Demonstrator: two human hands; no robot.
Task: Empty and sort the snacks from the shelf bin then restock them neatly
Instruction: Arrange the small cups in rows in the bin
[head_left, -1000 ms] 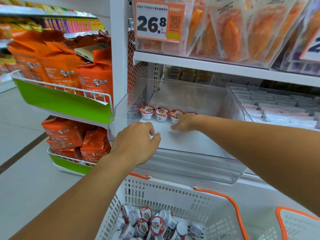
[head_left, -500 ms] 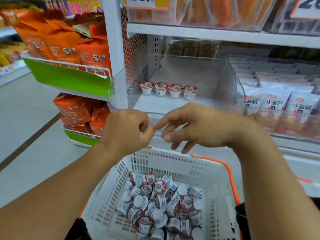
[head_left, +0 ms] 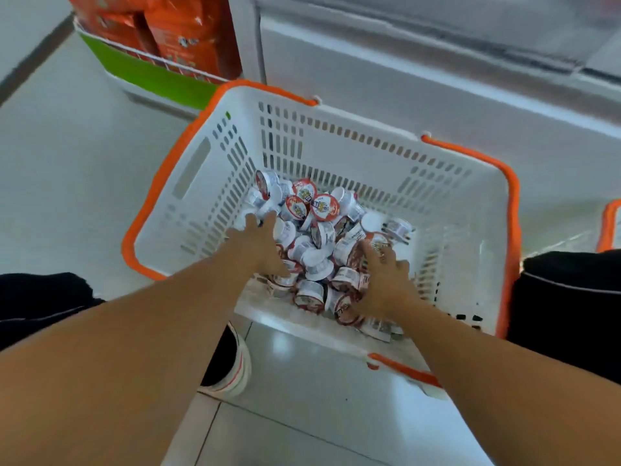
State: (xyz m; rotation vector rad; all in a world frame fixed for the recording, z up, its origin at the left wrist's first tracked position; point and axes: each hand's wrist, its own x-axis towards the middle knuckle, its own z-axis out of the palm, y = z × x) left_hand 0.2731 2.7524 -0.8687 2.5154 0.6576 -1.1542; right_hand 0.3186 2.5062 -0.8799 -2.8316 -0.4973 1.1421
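Floor-level white basket [head_left: 447, 210] holds jumbled snack cups [head_left: 322, 206]; both hands among them

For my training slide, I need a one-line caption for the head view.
Both hands, left and right, reach into the white plastic basket among small red-lidded snack cups.

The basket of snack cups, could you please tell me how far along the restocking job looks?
Done: the snack cups lie emptied in a loose heap in the white basket. In hand: the left hand and right hand reach into the heap. Left: nearly all the cups, since the pile is large and jumbled.
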